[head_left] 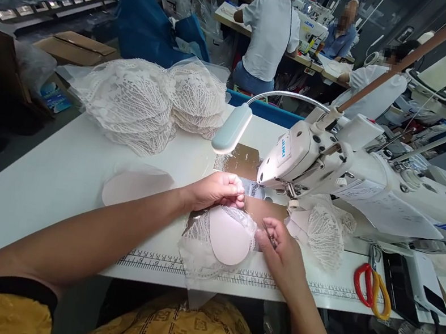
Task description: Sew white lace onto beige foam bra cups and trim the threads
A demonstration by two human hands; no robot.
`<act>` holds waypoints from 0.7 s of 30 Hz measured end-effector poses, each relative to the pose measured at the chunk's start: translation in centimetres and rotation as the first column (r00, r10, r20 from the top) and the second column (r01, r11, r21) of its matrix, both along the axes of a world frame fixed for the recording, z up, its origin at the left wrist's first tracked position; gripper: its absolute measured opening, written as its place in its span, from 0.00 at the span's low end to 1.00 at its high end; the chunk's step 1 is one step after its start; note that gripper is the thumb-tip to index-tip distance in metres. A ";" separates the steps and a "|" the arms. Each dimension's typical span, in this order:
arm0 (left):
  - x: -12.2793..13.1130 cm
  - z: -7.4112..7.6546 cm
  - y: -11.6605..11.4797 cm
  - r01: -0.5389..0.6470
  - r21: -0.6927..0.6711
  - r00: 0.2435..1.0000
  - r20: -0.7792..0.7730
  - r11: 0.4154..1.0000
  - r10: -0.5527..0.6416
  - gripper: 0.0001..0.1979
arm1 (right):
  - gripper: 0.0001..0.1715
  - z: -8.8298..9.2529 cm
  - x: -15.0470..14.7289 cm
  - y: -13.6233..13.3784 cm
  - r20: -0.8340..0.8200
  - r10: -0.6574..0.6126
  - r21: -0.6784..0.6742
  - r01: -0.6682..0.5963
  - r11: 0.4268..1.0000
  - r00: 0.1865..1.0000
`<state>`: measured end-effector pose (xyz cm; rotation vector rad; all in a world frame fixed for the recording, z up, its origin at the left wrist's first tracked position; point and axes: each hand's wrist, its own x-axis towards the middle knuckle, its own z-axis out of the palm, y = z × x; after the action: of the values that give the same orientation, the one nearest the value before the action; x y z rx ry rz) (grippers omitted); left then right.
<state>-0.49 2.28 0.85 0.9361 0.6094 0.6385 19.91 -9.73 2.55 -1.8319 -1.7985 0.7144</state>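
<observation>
My left hand [225, 191] is closed in a pinch just in front of the sewing machine's needle area. What its fingers hold is too small to make out. Below it lies a pale pink bra cup [230, 237] with white lace [199, 226] around it, near the table's front edge. My right hand [280, 249] is closed round a small, thin metal tool [270, 234], its exact kind unclear, beside the cup's right edge. The white sewing machine [295, 151] stands beyond both hands, and a second lace piece [326, 231] lies under its arm.
Stacked lace cups [132, 96] stand at the back left; another pink cup [137, 186] lies near my left forearm. A lamp [232, 128] hangs over the work. Red-and-orange scissors [372, 285] rest at right, by a ruler strip [314, 288]. Co-workers [267, 36] sit beyond.
</observation>
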 end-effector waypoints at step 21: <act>-0.1 0.7 0.1 -0.127 0.047 0.974 0.195 0.991 0.116 0.12 | 0.19 0.4 -1.2 2.9 -0.024 -0.061 0.010 0.061 0.998 0.998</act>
<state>-0.60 2.36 1.59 0.8850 0.4797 0.8502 18.73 -6.84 2.95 -1.8552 -1.7207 0.6990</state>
